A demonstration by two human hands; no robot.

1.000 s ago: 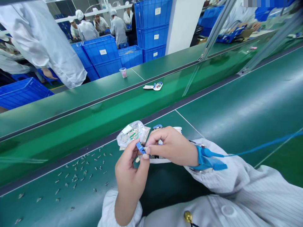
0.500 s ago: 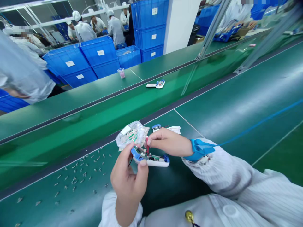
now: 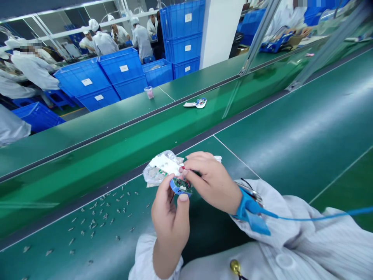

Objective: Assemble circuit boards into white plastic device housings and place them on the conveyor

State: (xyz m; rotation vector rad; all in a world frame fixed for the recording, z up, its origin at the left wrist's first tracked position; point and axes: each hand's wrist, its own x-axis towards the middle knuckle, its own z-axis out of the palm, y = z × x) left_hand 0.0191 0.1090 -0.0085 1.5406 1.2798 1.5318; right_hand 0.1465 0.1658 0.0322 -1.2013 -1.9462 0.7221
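My left hand (image 3: 170, 221) pinches a small blue-rimmed circuit board (image 3: 181, 186) between thumb and fingers, its component side facing up. Close over it, my right hand (image 3: 208, 179) has its fingertips closed on a short red wire (image 3: 182, 168) whose ends are hidden. A white plastic piece (image 3: 165, 163) shows just beyond the fingertips, in front of a clear plastic bag (image 3: 153, 174) of small parts. Whether that white piece is joined to the board, I cannot tell. A blue strap (image 3: 249, 208) circles my right wrist.
Many small metal parts (image 3: 101, 214) lie scattered on the green bench at left. Behind my right hand, another white piece (image 3: 218, 158) peeks out. An opened white device (image 3: 196, 103) sits on the green belt. Farther back are a cup (image 3: 149, 92), blue crates (image 3: 122, 68) and several people.
The blue-rimmed board has turned in my left hand, and both hands shifted slightly. The white casing no longer shows below the board; a white piece now appears over the bag.
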